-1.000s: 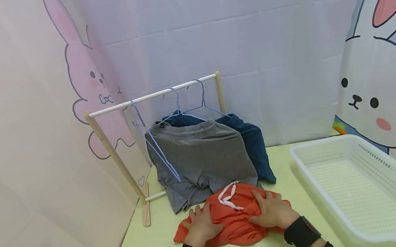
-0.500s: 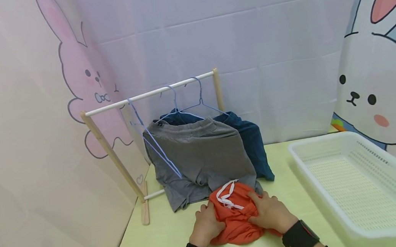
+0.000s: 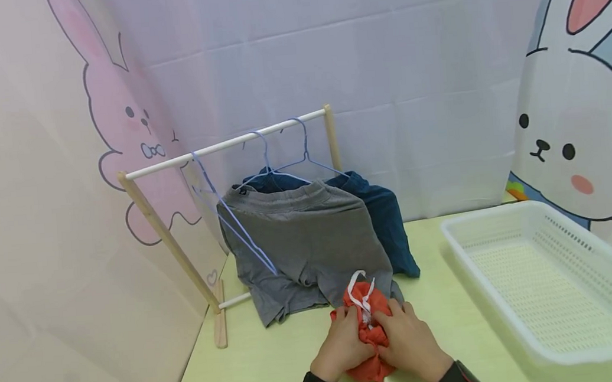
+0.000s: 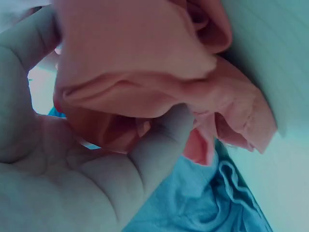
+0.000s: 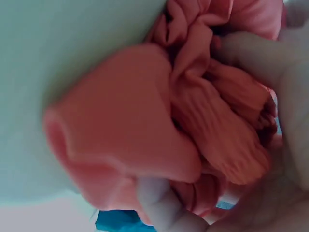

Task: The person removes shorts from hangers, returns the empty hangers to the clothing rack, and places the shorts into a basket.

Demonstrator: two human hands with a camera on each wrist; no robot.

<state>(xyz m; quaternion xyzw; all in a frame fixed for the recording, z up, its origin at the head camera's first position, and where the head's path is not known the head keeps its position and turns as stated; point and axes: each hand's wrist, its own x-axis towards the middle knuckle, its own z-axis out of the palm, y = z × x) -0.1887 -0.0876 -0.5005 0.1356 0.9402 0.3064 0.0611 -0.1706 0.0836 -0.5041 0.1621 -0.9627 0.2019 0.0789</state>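
Two-handed grip, red cloth, drawstring head-view only

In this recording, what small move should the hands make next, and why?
Probably the left hand should let go and reach for the bare hanger on the rack, leaving the right hand to hold the red cloth. Both hands now grip that bunched cloth, the grey shorts already hang on a hanger, and the bare one carries nothing.
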